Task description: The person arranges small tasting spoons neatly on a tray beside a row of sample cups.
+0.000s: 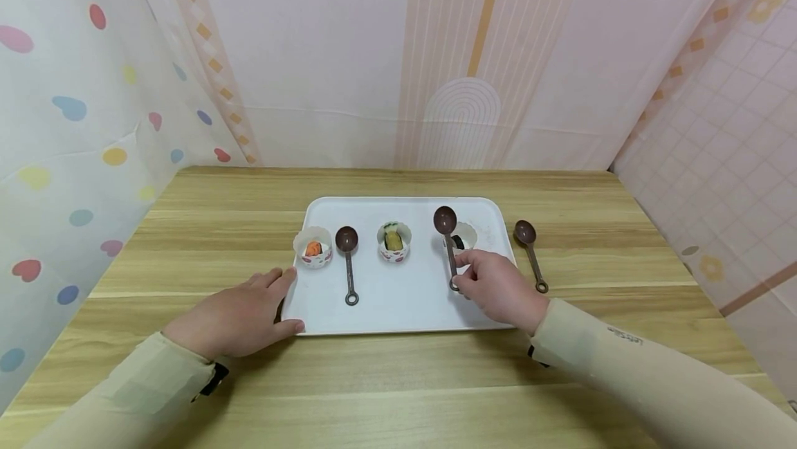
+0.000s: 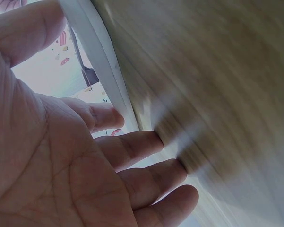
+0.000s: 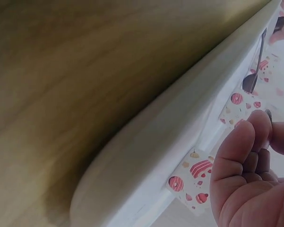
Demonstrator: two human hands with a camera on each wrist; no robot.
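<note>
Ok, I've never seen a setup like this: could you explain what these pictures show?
There's no machine here, just a person's left hand and right hand. The widest picture comes from a camera on the head, looking down; the other two come from wrist cameras. On the wooden-looking table lies a white tray carrying three paper cups and a brown spoon. A second spoon lies on the table, to the tray's right. The right hand pinches a third spoon over the tray; the left rests at the tray's left edge.
</note>
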